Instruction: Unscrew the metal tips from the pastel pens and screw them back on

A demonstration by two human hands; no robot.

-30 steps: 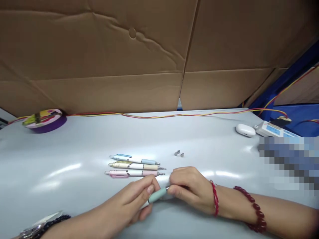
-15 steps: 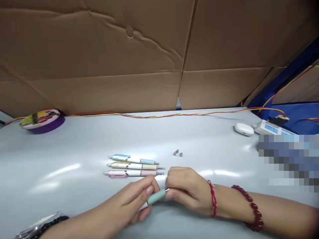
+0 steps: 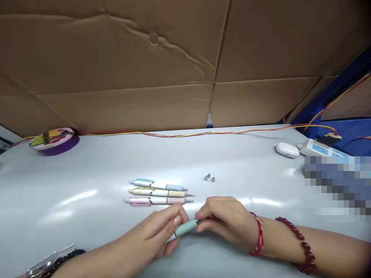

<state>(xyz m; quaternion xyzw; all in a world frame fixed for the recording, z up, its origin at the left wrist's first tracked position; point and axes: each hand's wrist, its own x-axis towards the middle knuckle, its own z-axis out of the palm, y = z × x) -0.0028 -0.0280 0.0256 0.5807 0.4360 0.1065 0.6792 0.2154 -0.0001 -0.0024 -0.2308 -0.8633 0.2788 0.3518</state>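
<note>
Low over the white table, both hands meet on a mint-green pen [image 3: 186, 227]. My left hand [image 3: 158, 235] grips its barrel with thumb and fingers closed. My right hand [image 3: 226, 222] pinches the pen's metal tip end, fingers curled. Just beyond the hands lie three finished pens side by side: a blue pen [image 3: 158, 184], a beige pen [image 3: 160, 192] and a pink pen [image 3: 158, 200], tips to the right. Two small metal tip pieces [image 3: 209, 178] rest on the table farther back, right of the pens.
A cardboard wall [image 3: 174, 65] closes the back of the table. A purple round tin [image 3: 55, 141] sits at far left. Red-yellow wires [image 3: 185, 134] run along the back edge to a white power strip [image 3: 319, 148], beside a white earbud case [image 3: 286, 150].
My right hand's fingers have shifted slightly on the pen's tip end; the left hand keeps its grip. The view has swayed a little; the pens on the table lie as before.
</note>
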